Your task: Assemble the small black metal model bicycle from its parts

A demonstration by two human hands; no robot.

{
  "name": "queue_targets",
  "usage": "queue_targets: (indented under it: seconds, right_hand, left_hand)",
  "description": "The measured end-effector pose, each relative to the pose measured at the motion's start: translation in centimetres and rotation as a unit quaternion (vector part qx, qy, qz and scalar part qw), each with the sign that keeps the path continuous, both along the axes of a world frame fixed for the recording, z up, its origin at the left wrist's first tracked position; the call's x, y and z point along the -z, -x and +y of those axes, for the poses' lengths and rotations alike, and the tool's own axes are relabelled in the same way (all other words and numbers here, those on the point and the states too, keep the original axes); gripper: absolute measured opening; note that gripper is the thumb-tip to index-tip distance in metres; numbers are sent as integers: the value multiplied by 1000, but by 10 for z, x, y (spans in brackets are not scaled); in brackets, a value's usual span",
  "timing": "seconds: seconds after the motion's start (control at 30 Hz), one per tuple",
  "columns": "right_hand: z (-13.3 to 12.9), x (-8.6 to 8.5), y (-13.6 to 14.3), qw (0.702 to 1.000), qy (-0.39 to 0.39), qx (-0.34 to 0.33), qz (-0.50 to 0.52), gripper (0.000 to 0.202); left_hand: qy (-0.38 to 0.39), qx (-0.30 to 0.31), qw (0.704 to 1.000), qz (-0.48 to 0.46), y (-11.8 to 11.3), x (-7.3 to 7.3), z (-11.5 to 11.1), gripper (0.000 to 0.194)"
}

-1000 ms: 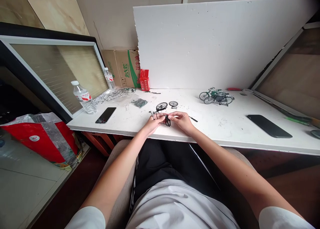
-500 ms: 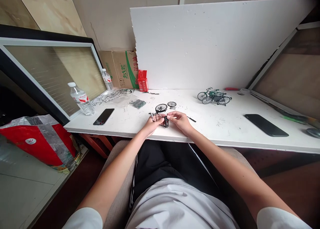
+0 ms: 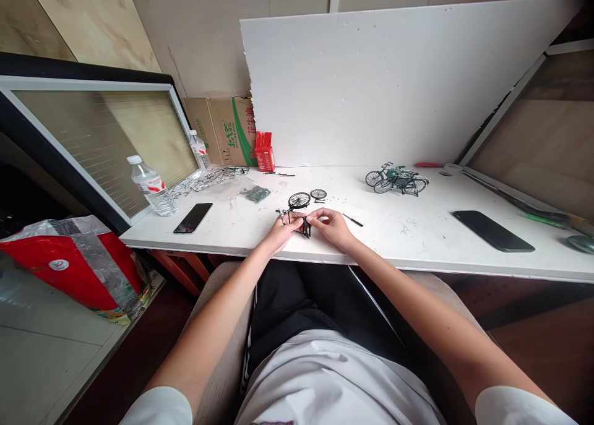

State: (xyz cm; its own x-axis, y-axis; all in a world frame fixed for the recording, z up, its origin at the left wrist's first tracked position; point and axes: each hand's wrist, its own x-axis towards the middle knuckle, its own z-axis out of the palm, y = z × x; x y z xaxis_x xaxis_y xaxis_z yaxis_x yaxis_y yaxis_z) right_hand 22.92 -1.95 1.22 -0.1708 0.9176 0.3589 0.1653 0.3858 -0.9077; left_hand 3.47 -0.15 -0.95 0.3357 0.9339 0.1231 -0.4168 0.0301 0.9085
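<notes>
Between the left hand [image 3: 279, 234] and the right hand [image 3: 335, 227], a black model bicycle [image 3: 306, 229] is held just above the near edge of the white worktop [image 3: 399, 245]. By the left hand the frame is gripped, thumb laid over it and fingers curled beneath. The right hand's thumb and forefinger are pinched together on the dark end of the frame; whether a smaller part is caught between them cannot be told. The bicycle is held tilted, with its fitted wheel [image 3: 299, 200] pointed away from the body and its handlebar [image 3: 281, 214] turned to the left.

Just beyond that wheel, a loose wheel [image 3: 318, 193] is laid flat, with small dark bits scattered beside it. To the right of the right hand, a thin black tool [image 3: 354, 220] is placed. Farther right, assembled bicycles [image 3: 401, 184] are stood close together. On the left, a packet of green parts [image 3: 258, 193], parts frames [image 3: 218, 179] and a phone [image 3: 193, 218] are set out, with a water bottle [image 3: 152, 187] placed near the worktop's left end.
</notes>
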Motion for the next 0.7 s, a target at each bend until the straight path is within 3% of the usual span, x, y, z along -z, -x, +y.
queue_targets:
  seconds: [0.7]
  right_hand:
    - [6, 7, -3, 1000, -17, -14, 0, 37]
  left_hand:
    - [-48, 6, 998, 35, -3, 3, 0, 39]
